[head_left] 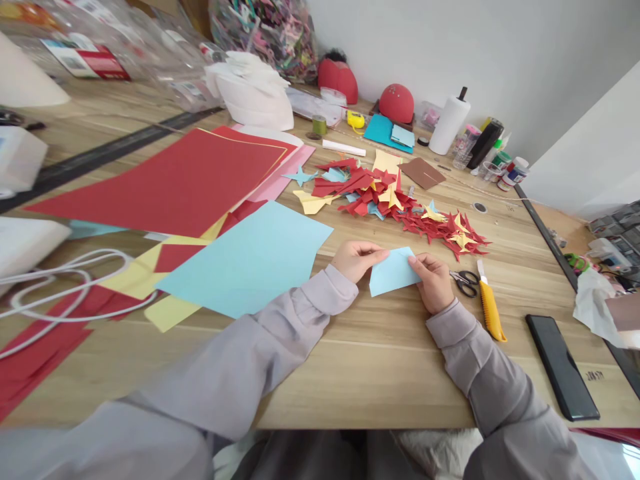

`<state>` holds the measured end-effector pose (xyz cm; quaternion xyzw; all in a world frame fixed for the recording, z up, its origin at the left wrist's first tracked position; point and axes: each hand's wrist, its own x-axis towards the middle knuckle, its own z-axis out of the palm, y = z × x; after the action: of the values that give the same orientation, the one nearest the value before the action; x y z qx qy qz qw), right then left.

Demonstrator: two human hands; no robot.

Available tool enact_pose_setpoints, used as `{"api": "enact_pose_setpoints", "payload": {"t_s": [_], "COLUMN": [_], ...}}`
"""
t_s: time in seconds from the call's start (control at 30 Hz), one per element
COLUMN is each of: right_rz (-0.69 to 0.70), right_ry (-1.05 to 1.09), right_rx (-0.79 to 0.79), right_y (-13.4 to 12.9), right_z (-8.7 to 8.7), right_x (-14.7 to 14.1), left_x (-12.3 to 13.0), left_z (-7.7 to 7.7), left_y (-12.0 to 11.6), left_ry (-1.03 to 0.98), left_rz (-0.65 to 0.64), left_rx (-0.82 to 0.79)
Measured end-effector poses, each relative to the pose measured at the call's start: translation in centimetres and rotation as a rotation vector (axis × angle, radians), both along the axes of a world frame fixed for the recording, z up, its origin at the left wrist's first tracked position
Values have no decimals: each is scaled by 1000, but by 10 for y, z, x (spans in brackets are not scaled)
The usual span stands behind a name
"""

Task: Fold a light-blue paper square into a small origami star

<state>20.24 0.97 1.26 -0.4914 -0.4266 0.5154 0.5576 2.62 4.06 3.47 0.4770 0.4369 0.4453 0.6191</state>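
Note:
A small piece of light blue paper is held between my two hands above the wooden table. My left hand pinches its upper left edge. At its right edge, the thumb and fingers of my right hand grip it. Just beyond lies a pile of folded paper shapes, mostly red, with some yellow and blue ones. To the left, a large light blue sheet rests over yellow and red paper. Black-handled scissors and a yellow utility knife lie close to my right hand.
Large red sheets cover the left side, near a white cable. A black phone lies at the right. Bottles, a white paper roll and a yellow tape measure stand along the back.

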Motion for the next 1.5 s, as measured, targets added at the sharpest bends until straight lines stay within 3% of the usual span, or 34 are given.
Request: {"api": "enact_pose_setpoints", "payload": {"t_s": [0.13, 0.33, 0.6, 1.0, 1.2, 1.37, 1.5], "right_rz": [-36, 119, 72, 76, -2, 33, -49], "right_ry": [122, 86, 92, 45, -30, 34, 135], "right_rx": [-12, 93, 61, 85, 63, 27, -42], "right_y": [0, -2, 0, -2, -1, -1, -1], "right_z": [4, 2, -2, 0, -5, -2, 8], "right_x": [-3, -5, -2, -4, 0, 0, -3], "left_x": [2, 4, 2, 3, 2, 0, 0], "left_z": [-4, -5, -1, -3, -5, -3, -2], "left_y": [1, 1, 0, 1, 2, 2, 1], "left_ry": [-105, -231, -200, -211, -247, -251, -304], "left_rz": [13, 20, -68, -45, -12, -47, -126], "left_rx": [-118, -124, -66, -91, -158, -182, -154]}}
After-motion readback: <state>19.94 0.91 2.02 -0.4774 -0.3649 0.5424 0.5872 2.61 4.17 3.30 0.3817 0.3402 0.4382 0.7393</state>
